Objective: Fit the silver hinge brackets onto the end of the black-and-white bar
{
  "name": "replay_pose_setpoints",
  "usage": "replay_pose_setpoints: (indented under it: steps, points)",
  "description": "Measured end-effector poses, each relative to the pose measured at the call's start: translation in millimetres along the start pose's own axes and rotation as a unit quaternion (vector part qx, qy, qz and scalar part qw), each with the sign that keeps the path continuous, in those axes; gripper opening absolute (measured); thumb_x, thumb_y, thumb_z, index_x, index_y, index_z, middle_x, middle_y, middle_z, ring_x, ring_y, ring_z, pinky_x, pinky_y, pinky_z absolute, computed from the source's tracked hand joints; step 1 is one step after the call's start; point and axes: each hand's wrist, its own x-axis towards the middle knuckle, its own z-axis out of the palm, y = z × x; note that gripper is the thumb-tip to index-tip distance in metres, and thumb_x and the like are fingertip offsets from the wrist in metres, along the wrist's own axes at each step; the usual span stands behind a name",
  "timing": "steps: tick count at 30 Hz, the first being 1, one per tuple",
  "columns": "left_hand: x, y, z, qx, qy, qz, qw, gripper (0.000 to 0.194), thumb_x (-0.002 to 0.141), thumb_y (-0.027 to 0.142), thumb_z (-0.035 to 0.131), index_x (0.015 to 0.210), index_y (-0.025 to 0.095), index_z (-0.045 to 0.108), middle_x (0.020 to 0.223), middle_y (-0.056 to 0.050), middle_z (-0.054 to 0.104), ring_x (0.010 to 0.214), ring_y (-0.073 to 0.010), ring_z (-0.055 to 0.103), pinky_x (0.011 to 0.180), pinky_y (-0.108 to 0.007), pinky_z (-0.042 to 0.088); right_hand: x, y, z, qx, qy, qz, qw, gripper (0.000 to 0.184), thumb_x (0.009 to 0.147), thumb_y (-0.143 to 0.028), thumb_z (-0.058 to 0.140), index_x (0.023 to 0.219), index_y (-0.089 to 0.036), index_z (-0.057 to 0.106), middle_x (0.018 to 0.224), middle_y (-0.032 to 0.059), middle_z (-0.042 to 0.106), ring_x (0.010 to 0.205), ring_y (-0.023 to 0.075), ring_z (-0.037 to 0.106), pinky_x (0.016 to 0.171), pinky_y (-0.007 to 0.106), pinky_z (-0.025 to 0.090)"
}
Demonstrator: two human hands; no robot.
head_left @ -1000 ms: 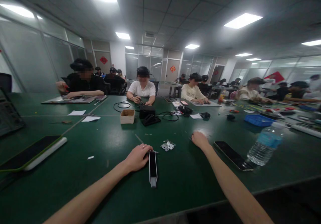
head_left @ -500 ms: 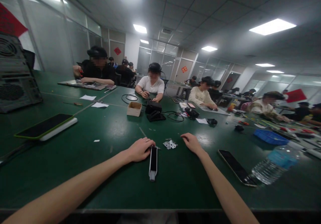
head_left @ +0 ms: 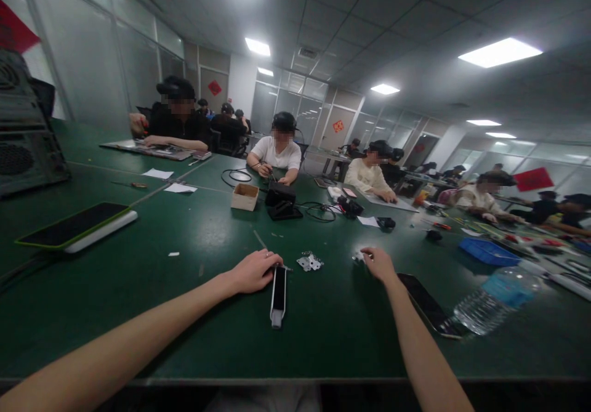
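Note:
My left hand (head_left: pixel 253 271) rests on the green table (head_left: pixel 138 313), its fingers curled round the far end of a long black and white bar-shaped device (head_left: pixel 278 294) that lies flat. A small silver metal bracket (head_left: pixel 309 262) sits just right of that hand. My right hand (head_left: pixel 377 263) is farther right, fingers bent over a small pale part (head_left: pixel 359 256) on the table; whether it grips the part I cannot make out. A dark phone (head_left: pixel 425 305) lies beside my right forearm.
A plastic water bottle (head_left: pixel 495 300) lies at the right. A tablet on a white base (head_left: pixel 76 227) sits left, with a computer case (head_left: pixel 25 135) behind. A cardboard box (head_left: pixel 244 196), black gear and cables sit mid-table. Several people work along the far side.
My right hand has shifted right, from beside the bracket to the small pale part. My left hand stays on the bar device. The view has turned slightly.

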Motion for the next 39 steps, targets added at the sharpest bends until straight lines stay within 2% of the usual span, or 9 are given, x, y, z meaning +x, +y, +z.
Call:
replay_pose_setpoints:
  steps: [4,10,18,29,39]
  points:
    - [0,-2,1.6,-0.001,0.004,0.005,1.0,0.027,0.084,0.014,0.049,0.11,0.021,0.054,0.107,-0.006,0.061,0.098,-0.0208,0.055,0.087,-0.033,0.044,-1,-12,1,0.012,-0.04,-0.041,0.998,0.026,0.086,-0.027,0.05,0.1,-0.017,0.07,0.098,0.0066,0.069,0.09,0.0189,0.061,0.081,0.027,0.043]
    - [-1,-2,1.4,-0.009,0.006,0.004,1.0,0.027,0.085,0.015,0.049,0.11,0.021,0.054,0.107,-0.006,0.061,0.099,-0.0204,0.056,0.086,-0.033,0.045,1,-24,-1,0.025,-0.072,-0.04,0.996,0.024,0.084,-0.022,0.052,0.098,-0.016,0.07,0.096,0.0063,0.07,0.088,0.0183,0.062,0.08,0.027,0.043]
    - [-1,1,-1.5,-0.013,-0.002,-0.001,1.0,0.027,0.084,0.015,0.049,0.11,0.021,0.055,0.108,-0.006,0.061,0.099,-0.0208,0.056,0.086,-0.033,0.044,0,-24,-1,0.022,-0.079,-0.028,0.996,0.024,0.084,-0.022,0.05,0.099,-0.016,0.068,0.094,0.0064,0.07,0.086,0.0171,0.063,0.078,0.025,0.043]
    - [0,-2,0.8,-0.009,0.003,0.004,1.0,0.025,0.086,0.016,0.049,0.109,0.021,0.054,0.106,-0.006,0.061,0.098,-0.0206,0.056,0.085,-0.033,0.045,3,-29,-2,-0.015,-0.088,-0.013,0.996,0.021,0.08,-0.015,0.052,0.09,-0.014,0.07,0.089,0.0078,0.071,0.083,0.0181,0.063,0.073,0.024,0.041]
    - [-1,0,-0.4,-0.013,0.007,0.009,1.0,0.026,0.085,0.014,0.049,0.109,0.021,0.054,0.107,-0.006,0.061,0.098,-0.0209,0.056,0.085,-0.034,0.045,2,-29,-1,-0.012,-0.092,-0.003,0.996,0.019,0.082,-0.018,0.05,0.086,-0.013,0.068,0.082,0.0077,0.069,0.076,0.0168,0.062,0.066,0.023,0.039]
